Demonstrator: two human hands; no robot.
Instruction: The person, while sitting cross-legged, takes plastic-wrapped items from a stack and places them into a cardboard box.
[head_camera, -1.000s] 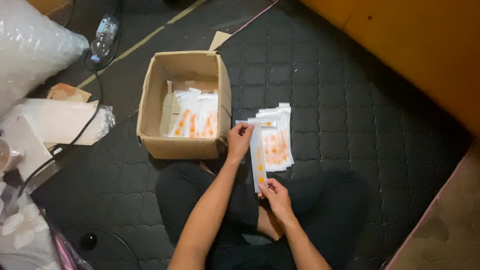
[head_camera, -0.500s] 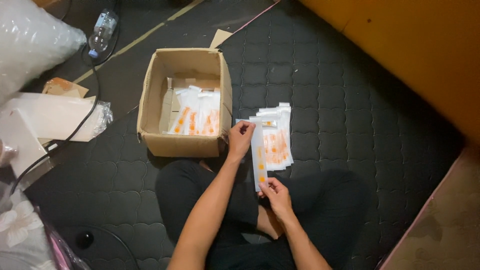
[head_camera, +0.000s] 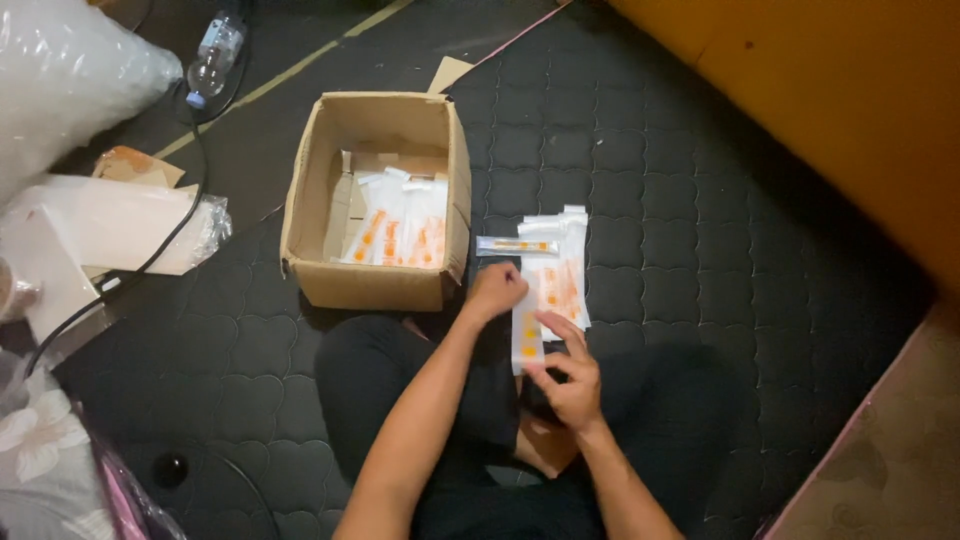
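Where the clear plastic bags (head_camera: 110, 225) and a water bottle (head_camera: 215, 55) crowd the left edge, a cardboard box (head_camera: 375, 285) stands open on the dark quilted mat (head_camera: 700, 200), orange-printed sachets (head_camera: 395, 235) lying flat inside. Just right of it, the left hand (head_camera: 495, 292) pinches the top of a white sachet (head_camera: 527, 335) — its long axis running away from the person — while the right hand (head_camera: 570, 380) grips the bottom end. Beyond lies a stack of sachets (head_camera: 560, 270); its count is hard to tell — perhaps several.

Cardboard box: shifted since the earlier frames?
No. The cardboard box sits on the same quilted squares of the dark mat; only the camera view drifted.
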